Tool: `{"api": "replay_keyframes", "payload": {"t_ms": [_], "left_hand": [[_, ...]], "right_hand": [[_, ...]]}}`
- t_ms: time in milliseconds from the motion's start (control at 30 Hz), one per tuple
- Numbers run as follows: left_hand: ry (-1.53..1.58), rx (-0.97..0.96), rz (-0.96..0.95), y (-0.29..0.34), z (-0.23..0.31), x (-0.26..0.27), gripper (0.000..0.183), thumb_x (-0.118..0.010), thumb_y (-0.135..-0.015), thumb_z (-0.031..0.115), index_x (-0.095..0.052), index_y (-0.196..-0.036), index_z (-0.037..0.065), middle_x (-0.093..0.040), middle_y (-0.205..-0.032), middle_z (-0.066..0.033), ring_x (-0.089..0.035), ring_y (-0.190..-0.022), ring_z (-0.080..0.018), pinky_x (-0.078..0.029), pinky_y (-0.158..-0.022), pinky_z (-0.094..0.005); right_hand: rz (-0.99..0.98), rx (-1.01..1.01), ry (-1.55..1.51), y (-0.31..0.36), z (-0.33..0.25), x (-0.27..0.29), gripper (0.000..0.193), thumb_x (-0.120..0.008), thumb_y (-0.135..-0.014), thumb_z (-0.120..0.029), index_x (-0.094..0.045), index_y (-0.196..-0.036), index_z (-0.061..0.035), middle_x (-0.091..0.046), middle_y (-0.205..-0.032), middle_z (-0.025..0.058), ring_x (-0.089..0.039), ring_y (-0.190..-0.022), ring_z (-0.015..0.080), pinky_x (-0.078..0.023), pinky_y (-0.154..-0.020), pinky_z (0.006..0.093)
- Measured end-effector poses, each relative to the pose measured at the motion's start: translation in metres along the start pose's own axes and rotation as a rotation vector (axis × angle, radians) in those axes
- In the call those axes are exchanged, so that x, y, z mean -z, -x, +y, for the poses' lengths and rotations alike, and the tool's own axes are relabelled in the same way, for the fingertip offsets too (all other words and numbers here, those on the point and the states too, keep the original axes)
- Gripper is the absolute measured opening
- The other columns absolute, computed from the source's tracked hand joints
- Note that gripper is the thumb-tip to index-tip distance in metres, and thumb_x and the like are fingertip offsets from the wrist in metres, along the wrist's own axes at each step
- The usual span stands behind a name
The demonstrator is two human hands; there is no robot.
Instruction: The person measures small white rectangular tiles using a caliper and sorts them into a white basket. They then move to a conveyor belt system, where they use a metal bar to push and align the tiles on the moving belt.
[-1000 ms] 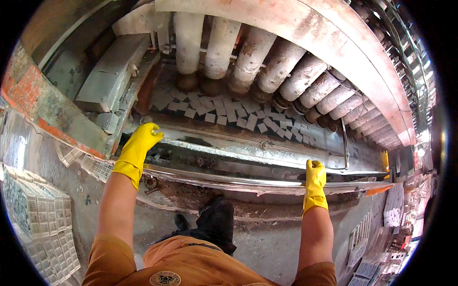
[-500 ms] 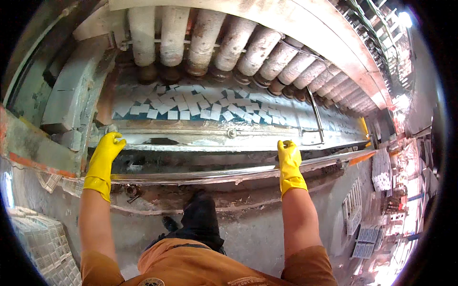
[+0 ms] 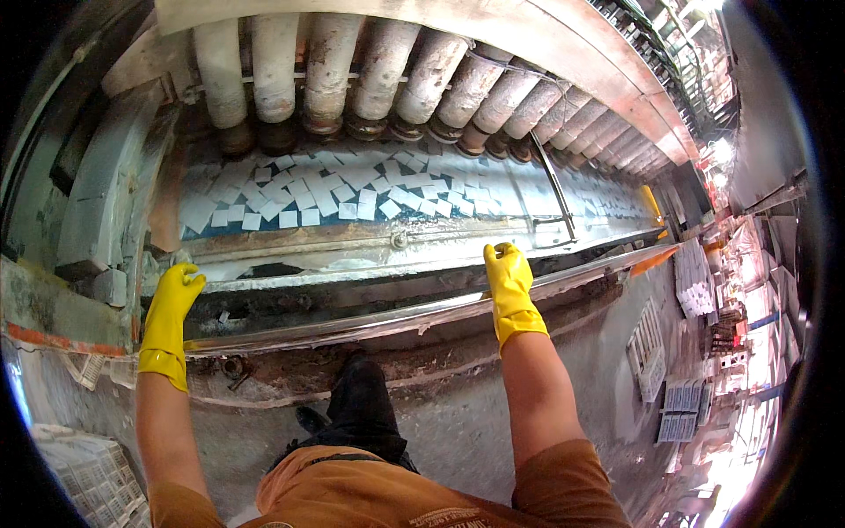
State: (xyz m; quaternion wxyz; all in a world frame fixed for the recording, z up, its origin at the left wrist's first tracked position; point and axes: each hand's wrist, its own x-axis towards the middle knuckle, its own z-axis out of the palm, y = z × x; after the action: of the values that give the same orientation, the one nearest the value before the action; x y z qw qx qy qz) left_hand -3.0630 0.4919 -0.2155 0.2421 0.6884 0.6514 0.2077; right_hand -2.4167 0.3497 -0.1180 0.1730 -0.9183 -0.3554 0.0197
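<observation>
My left hand [image 3: 173, 304], in a yellow rubber glove, is closed with curled fingers at the left end of a long pale ledge [image 3: 352, 275]. My right hand [image 3: 510, 286], gloved alike, is also closed, farther right at the ledge's front edge. What either hand grips, if anything, is hidden by the fingers. Beyond the ledge, many flat whitish square pieces [image 3: 299, 192] lie scattered and overlapping on a wet bluish surface [image 3: 191, 231]. A thin dark metal frame [image 3: 553, 189] slants across the ledge right of my right hand.
A row of thick, crusted cylinders [image 3: 330, 70] stands over the far side. Along the near side runs a shiny metal rail [image 3: 396, 312], with a dark gap behind it. Pale crates [image 3: 88, 466] sit at lower left; more crates [image 3: 647, 352] stand at right.
The view has shifted and tilted slightly, so the bench and both hands sit farther left in it. Both hands stay closed near the ledge's front edge.
</observation>
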Motion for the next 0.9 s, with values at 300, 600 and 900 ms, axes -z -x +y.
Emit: {"api": "replay_keyframes", "payload": {"t_ms": [300, 600, 900], "left_hand": [[0.008, 0.132, -0.031, 0.002, 0.009, 0.006, 0.043, -0.081, -0.084, 0.028, -0.072, -0.119, 0.004, -0.075, -0.105, -0.0214, -0.073, -0.097, -0.033, -0.055, -0.087, -0.0408], [0.025, 0.101, 0.006, -0.01, 0.026, 0.032, 0.043, -0.082, -0.082, 0.03, -0.073, -0.115, 0.003, -0.076, -0.097, -0.0186, -0.073, -0.091, -0.0299, -0.056, -0.081, -0.0394], [0.012, 0.16, -0.038, -0.04, 0.042, 0.051, 0.048, -0.083, -0.082, 0.034, -0.072, -0.118, 0.004, -0.075, -0.106, -0.0196, -0.072, -0.099, -0.0324, -0.055, -0.088, -0.0404]], "right_hand": [[0.013, -0.006, -0.003, -0.012, 0.011, -0.014, 0.049, -0.069, -0.09, -0.05, -0.075, -0.114, -0.0078, -0.077, -0.104, 0.0147, -0.074, -0.099, 0.0323, -0.056, -0.088, 0.0417], [-0.028, 0.062, 0.02, -0.018, -0.02, 0.006, 0.049, -0.065, -0.091, -0.052, -0.076, -0.112, -0.0092, -0.077, -0.105, 0.017, -0.072, -0.101, 0.0372, -0.055, -0.088, 0.0441], [-0.099, 0.011, 0.013, -0.042, -0.052, 0.013, 0.047, -0.067, -0.091, -0.049, -0.075, -0.114, -0.0086, -0.077, -0.106, 0.0139, -0.073, -0.098, 0.0343, -0.055, -0.087, 0.0425]]}}
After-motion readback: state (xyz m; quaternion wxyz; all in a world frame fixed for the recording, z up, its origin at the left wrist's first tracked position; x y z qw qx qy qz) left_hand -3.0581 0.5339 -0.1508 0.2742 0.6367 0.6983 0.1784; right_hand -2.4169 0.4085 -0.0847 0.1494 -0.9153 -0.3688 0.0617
